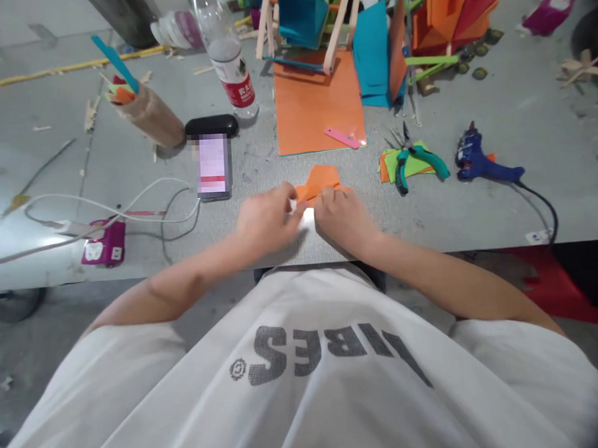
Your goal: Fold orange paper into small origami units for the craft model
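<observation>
A folded piece of orange paper (323,177) lies on the grey table near its front edge, between my hands. My left hand (269,219) has its thumb and fingers closed on the paper's left end. My right hand (345,216) presses curled fingers on the paper's right part, covering some of it. Just beyond the paper are a flat orange sheet (314,114) and a pink strip (342,138) lying on that sheet.
Pliers (420,159) and a blue glue gun (484,160) lie to the right. A phone (213,165), a water bottle (230,68), a holder of strips (150,115) and cables are on the left. Colourful stick-and-paper models (304,16) stand at the back.
</observation>
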`<state>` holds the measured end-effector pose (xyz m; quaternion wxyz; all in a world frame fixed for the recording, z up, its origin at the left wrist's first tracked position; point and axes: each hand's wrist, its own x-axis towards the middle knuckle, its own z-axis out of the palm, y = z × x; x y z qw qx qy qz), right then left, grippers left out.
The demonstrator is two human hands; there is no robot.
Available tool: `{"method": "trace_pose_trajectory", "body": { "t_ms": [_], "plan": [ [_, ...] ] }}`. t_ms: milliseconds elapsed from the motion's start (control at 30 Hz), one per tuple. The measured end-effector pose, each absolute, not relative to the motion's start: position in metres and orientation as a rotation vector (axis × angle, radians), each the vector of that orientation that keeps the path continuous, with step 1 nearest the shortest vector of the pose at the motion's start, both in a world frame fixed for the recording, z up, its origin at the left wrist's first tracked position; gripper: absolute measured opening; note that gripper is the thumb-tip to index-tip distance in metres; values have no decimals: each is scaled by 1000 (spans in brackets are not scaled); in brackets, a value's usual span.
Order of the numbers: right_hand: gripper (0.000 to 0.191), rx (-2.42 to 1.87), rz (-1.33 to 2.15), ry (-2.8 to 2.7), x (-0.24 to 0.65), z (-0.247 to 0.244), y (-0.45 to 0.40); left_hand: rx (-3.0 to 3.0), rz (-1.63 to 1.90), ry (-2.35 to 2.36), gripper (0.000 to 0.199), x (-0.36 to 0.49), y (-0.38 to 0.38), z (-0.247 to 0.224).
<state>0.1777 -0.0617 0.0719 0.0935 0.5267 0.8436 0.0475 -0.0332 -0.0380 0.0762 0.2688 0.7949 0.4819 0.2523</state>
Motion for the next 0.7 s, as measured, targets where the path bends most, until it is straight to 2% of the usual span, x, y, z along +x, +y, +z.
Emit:
{"method": "trace_pose_trajectory", "body": {
  "t_ms": [67, 200, 267, 433, 567, 700],
  "plan": [
    [57, 1612, 99, 2512, 183, 72, -65, 1634, 568, 1486, 19, -44, -23, 79],
    [58, 1722, 14, 2465, 188, 71, -68, 1128, 604, 1329, 56, -31, -8, 79],
    [61, 1746, -3, 2437, 189, 72, -69, 1118, 604, 1327, 60, -18, -5, 79],
    [64, 1786, -10, 2434, 193, 69, -72, 1477, 456, 1361, 24, 5, 1, 80],
    [56, 1861, -66, 2473, 198, 68, -74, 1665, 600, 1402, 25, 11, 3, 63],
    [43, 1906, -288, 2748, 216, 68, -65, 1425, 874, 1221, 10, 6, 11, 44]
  ]
}}
